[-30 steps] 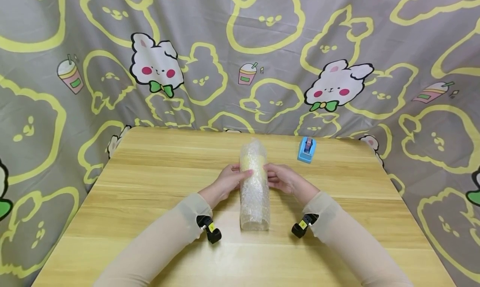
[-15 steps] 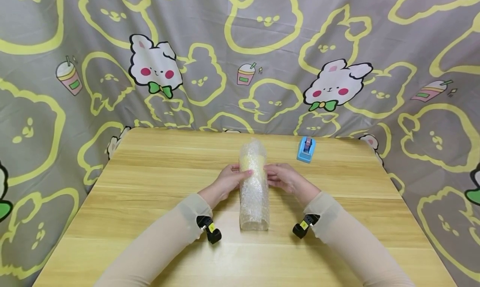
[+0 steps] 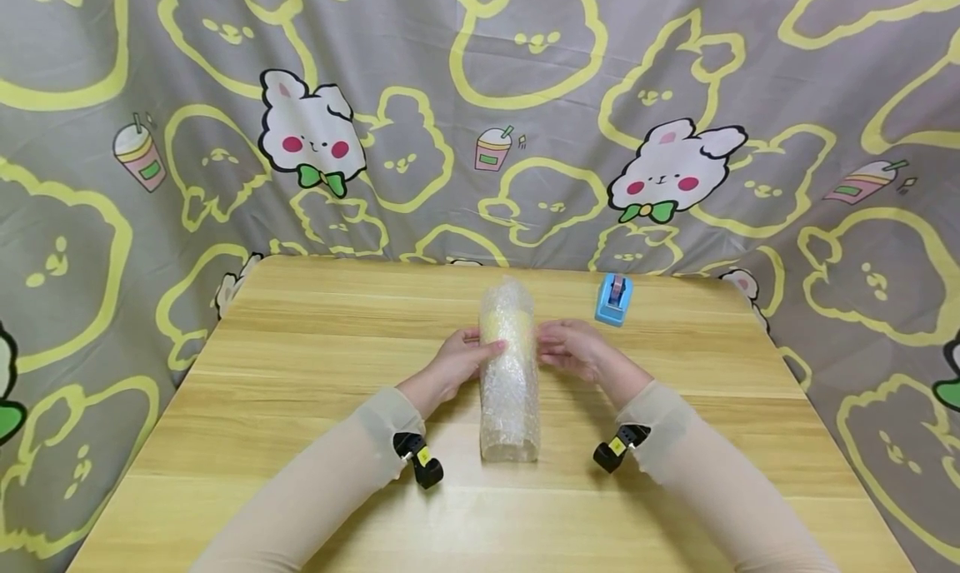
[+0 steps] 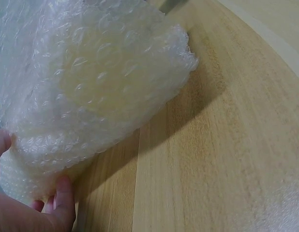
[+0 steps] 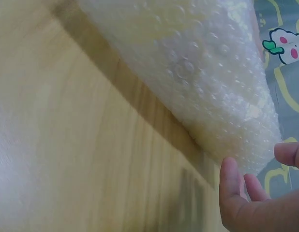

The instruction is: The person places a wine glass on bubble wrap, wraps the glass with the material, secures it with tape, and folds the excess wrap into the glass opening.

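A bubble-wrapped roll lies lengthwise on the wooden table, with something pale yellow showing through the wrap at its far half. From the left side my left hand holds it, thumb over the top and fingers low against the side. The left wrist view shows that thumb and the fingers at the bubble wrap. On the other side, my right hand is just off the roll, its fingers loosely bent. In the right wrist view this hand has a gap between thumb and fingers, with nothing held.
A blue tape dispenser stands near the table's far right edge. Bare wooden tabletop stretches around the roll. Behind and beside the table hangs a grey patterned curtain.
My right hand has let go of the roll and drawn slightly to the right. The left hand and the roll stay where they were.
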`<action>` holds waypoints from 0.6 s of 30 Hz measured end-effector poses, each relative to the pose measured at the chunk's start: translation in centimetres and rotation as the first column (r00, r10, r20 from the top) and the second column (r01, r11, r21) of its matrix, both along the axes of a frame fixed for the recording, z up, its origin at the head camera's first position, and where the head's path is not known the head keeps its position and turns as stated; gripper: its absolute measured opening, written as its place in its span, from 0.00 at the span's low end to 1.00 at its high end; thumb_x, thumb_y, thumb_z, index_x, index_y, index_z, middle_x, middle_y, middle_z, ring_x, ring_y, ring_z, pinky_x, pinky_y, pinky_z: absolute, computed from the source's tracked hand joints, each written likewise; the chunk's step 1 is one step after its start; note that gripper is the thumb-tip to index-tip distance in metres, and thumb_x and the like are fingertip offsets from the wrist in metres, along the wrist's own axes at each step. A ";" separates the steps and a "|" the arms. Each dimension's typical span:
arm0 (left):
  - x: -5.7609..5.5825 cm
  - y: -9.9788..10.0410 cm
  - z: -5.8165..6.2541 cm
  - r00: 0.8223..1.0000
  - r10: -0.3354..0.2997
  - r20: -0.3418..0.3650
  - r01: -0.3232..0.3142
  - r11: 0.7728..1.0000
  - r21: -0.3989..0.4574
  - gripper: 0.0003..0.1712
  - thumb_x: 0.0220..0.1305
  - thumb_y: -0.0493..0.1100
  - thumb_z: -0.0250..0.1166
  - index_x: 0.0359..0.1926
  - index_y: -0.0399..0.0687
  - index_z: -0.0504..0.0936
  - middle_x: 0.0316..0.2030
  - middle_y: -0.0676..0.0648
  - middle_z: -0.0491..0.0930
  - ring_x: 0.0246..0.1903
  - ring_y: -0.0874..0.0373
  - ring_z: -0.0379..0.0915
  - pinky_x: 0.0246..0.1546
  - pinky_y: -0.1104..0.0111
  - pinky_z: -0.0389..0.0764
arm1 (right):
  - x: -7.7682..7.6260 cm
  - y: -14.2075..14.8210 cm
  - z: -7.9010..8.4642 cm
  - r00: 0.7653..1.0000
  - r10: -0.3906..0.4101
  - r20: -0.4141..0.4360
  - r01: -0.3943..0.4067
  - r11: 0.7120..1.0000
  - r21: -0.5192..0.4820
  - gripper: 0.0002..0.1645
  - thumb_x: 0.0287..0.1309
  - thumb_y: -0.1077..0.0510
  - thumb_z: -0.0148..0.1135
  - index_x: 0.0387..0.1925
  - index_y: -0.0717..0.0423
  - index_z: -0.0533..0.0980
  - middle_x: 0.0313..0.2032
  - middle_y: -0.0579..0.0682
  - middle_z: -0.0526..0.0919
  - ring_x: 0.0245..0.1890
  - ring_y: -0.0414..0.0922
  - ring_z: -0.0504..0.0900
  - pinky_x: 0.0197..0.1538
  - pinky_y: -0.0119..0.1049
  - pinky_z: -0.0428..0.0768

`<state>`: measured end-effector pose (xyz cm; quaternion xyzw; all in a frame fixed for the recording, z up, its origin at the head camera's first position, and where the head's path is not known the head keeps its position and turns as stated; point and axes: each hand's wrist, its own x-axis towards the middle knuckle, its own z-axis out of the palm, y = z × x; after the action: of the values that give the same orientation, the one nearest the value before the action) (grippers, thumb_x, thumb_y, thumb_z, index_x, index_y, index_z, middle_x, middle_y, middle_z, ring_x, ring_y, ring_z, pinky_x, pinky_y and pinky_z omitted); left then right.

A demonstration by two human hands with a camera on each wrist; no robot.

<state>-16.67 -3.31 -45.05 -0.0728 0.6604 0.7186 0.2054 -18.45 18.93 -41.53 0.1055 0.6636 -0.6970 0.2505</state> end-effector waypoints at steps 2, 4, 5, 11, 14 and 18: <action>0.0 0.0 0.0 1.000 0.001 -0.003 -0.001 1.000 -0.001 0.42 0.63 0.46 0.72 0.68 0.32 0.62 0.58 0.35 0.72 0.51 0.47 0.78 0.53 0.59 0.81 | -0.3 0.2 0.0 1.000 -0.013 0.003 0.013 1.000 0.019 0.27 0.70 0.63 0.53 0.65 0.74 0.62 0.43 0.54 0.78 0.40 0.44 0.80 0.46 0.32 0.84; 0.0 0.0 0.0 1.000 0.003 -0.003 -0.003 1.000 -0.003 0.42 0.63 0.46 0.72 0.68 0.32 0.62 0.58 0.35 0.72 0.50 0.47 0.78 0.52 0.59 0.82 | -0.5 0.4 0.2 1.000 -0.017 0.008 0.017 0.999 0.028 0.27 0.71 0.63 0.52 0.65 0.73 0.61 0.46 0.55 0.76 0.40 0.45 0.80 0.46 0.32 0.84; 0.0 0.0 -0.1 1.000 0.004 -0.003 -0.004 1.000 -0.004 0.42 0.63 0.46 0.72 0.68 0.32 0.62 0.58 0.35 0.72 0.50 0.47 0.78 0.52 0.59 0.82 | -0.6 0.5 0.3 1.000 -0.019 0.006 0.019 0.999 0.030 0.26 0.71 0.63 0.52 0.65 0.72 0.62 0.46 0.56 0.76 0.40 0.44 0.80 0.46 0.32 0.84; 0.1 -0.1 0.0 1.000 0.005 0.005 -0.005 1.000 -0.008 0.42 0.63 0.47 0.72 0.69 0.33 0.61 0.58 0.35 0.71 0.50 0.47 0.77 0.53 0.59 0.81 | -1.2 1.6 1.1 0.998 -0.025 -0.050 0.031 0.992 0.123 0.28 0.73 0.60 0.50 0.67 0.72 0.61 0.57 0.63 0.72 0.38 0.42 0.81 0.43 0.31 0.84; 0.1 -0.1 0.0 1.000 0.004 0.003 -0.004 1.000 -0.011 0.43 0.62 0.47 0.73 0.69 0.33 0.61 0.58 0.35 0.71 0.51 0.47 0.77 0.54 0.58 0.81 | -1.4 2.4 1.9 0.994 -0.059 -0.096 0.074 0.985 0.158 0.28 0.74 0.59 0.49 0.67 0.72 0.62 0.55 0.61 0.72 0.36 0.40 0.81 0.41 0.30 0.84; 0.1 -0.1 -0.1 1.000 0.007 0.008 -0.007 1.000 -0.012 0.44 0.61 0.47 0.73 0.69 0.33 0.61 0.58 0.36 0.71 0.51 0.47 0.77 0.54 0.58 0.80 | -1.6 3.5 3.0 0.982 -0.102 -0.160 0.133 0.971 0.198 0.25 0.75 0.58 0.49 0.65 0.72 0.64 0.48 0.55 0.74 0.35 0.39 0.78 0.41 0.29 0.83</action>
<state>-16.61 -3.46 -45.11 -0.0793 0.6635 0.7151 0.2051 -20.06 22.46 -38.50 0.1181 0.7421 -0.6434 0.1462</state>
